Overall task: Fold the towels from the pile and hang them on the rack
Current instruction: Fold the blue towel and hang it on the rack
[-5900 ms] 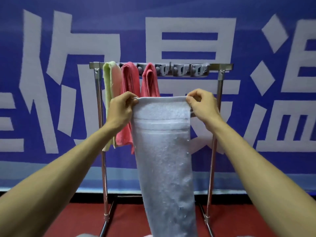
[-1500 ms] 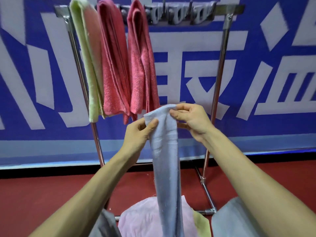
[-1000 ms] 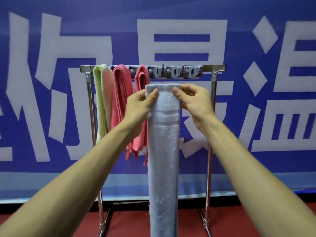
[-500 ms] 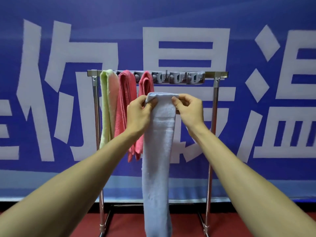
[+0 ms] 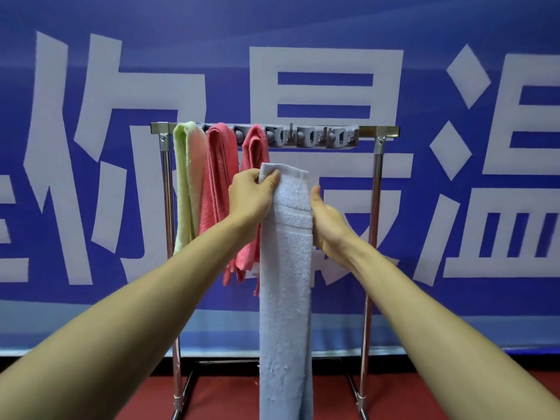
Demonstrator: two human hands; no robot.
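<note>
A long pale blue towel (image 5: 286, 283), folded into a narrow strip, hangs down in front of the metal rack (image 5: 377, 183). My left hand (image 5: 250, 197) pinches its top left corner between thumb and fingers. My right hand (image 5: 327, 222) lies against the strip's right edge a little lower, thumb up on the near side, its fingers hidden behind the cloth. On the rack's top bar hang a green-and-pink towel (image 5: 186, 183) and two red towels (image 5: 219, 189), (image 5: 256, 147). The pile is out of view.
A grey hook strip (image 5: 321, 137) runs along the rack's top bar to the right of the hung towels. Behind stands a blue banner wall (image 5: 454, 177) with large white characters. The floor (image 5: 409, 398) is red; the rack's feet stand on it.
My right hand has let go of the towel's top right corner and slid down along its right edge. The left hand keeps its pinch, and the towel hangs slightly lower.
</note>
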